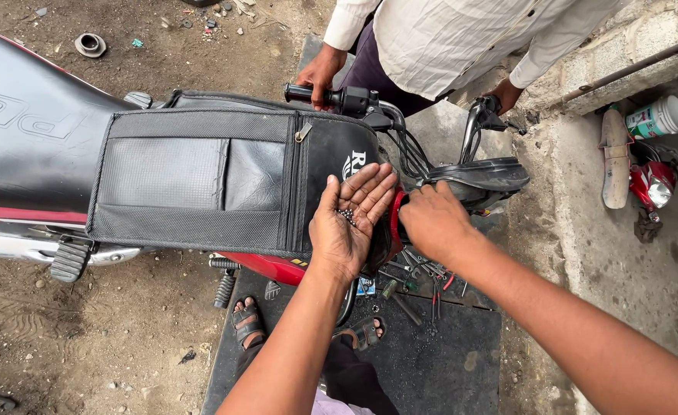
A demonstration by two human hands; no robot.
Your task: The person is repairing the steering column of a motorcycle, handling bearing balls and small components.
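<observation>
Two hands of the person wearing the camera work over a motorbike (39, 146). The left hand (348, 219) is held flat with the palm up and the fingers spread a little. It works like a small cup. In it sits a little heap of tiny dark steel balls (347, 216), right in the middle of the palm. The fingers point far and a bit to the right.

The right hand (433, 223) is just to the right of the left hand. Its fingers curl down by a red ring (395, 219) at the front of the bike. I cannot tell if it is pinching anything, because the fingertips are hidden.

The bike lies long from left to right, with its black seat on the left and its handlebar (331, 96) on the far right. A black tank cover (201, 180) with a zip pocket lies over the middle.

Another person in a white shirt (462, 38) stands on the far side. One of their hands (320, 73) holds the handlebar grip.

Near the person's sandals (248, 321), tools (408, 284) lie on a dark mat (431, 361). On the right, a white tub (658, 117) sits on the ground, with a red bike part (650, 184) just near of it.
</observation>
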